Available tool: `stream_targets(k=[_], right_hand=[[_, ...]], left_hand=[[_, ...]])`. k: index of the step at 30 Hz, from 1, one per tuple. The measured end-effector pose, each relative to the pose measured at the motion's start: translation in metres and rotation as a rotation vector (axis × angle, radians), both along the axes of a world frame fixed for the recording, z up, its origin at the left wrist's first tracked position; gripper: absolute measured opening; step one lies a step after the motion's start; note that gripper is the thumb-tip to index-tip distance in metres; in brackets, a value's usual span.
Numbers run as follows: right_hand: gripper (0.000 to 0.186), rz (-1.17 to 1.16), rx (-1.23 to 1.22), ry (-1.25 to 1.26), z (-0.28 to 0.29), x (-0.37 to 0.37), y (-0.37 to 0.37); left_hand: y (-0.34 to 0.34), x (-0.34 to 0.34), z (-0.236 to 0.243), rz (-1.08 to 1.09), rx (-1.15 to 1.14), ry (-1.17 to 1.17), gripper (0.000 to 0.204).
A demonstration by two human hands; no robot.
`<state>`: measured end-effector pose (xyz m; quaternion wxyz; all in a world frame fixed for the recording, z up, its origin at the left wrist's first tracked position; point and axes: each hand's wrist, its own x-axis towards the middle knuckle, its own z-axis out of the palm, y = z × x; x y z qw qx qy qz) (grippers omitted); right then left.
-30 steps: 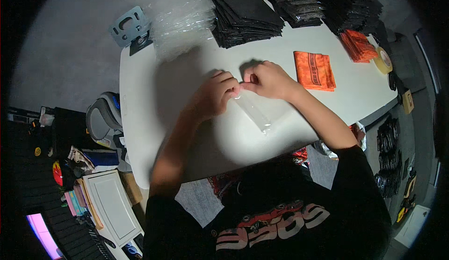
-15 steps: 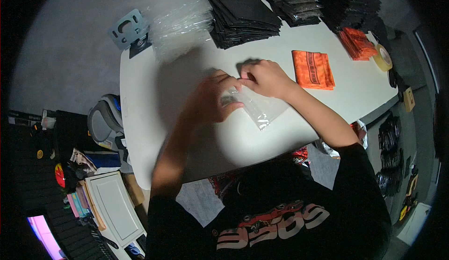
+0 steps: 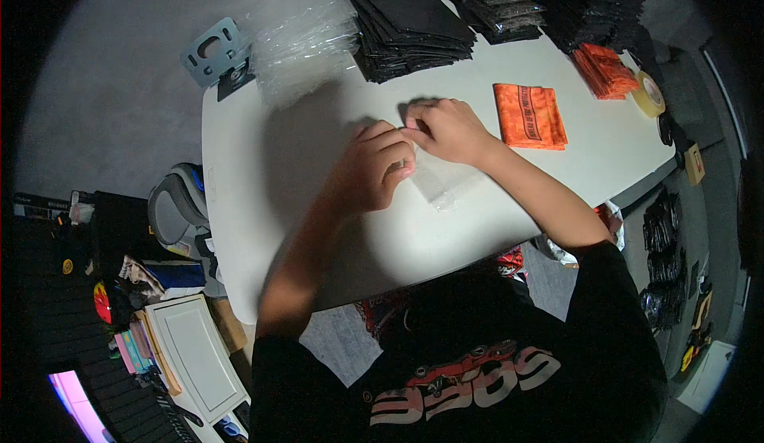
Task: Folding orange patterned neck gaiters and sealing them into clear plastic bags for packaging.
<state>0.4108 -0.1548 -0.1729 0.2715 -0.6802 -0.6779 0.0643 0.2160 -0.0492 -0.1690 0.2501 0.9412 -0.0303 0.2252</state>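
From the head view we are looking down at a small clear plastic bag (image 3: 440, 182) lying flat on the white table (image 3: 263, 204), near its middle; it is glossy, see-through and faintly crinkled, and whatever may be inside is too pale for us to make out. Our left hand (image 3: 374, 166) is pressing curled fingers down on the bag's upper left edge, and our right hand (image 3: 447, 128) is pinching that same edge beside it, so the two hands are touching each other and covering the bag's top, leaving only its lower half showing.

Further back we are seeing a loose heap of clear plastic bags (image 3: 306, 39), a stack of flat black squares (image 3: 410, 23) and more dark stacks behind it, blurred toward the rim. To the right a folded orange cloth with a dark printed band (image 3: 529, 115) is lying alone, with a pile of orange pieces (image 3: 609, 70) and a roll of tan tape (image 3: 650, 94) beyond it
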Motion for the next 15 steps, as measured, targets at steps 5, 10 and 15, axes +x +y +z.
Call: stream_targets(k=[5, 10, 15], right_hand=[[0.023, 0.009, 0.039, -0.009, -0.004, 0.001, 0.002], [0.022, 0.018, 0.074, -0.013, -0.010, 0.004, 0.003], [0.020, 0.008, 0.071, -0.029, -0.009, 0.001, 0.006]], left_hand=[[0.011, -0.005, 0.004, -0.071, 0.023, 0.011, 0.014], [-0.009, 0.000, 0.018, -0.014, 0.127, -0.041, 0.024], [-0.031, 0.005, 0.002, -0.029, 0.234, -0.050, 0.030]])
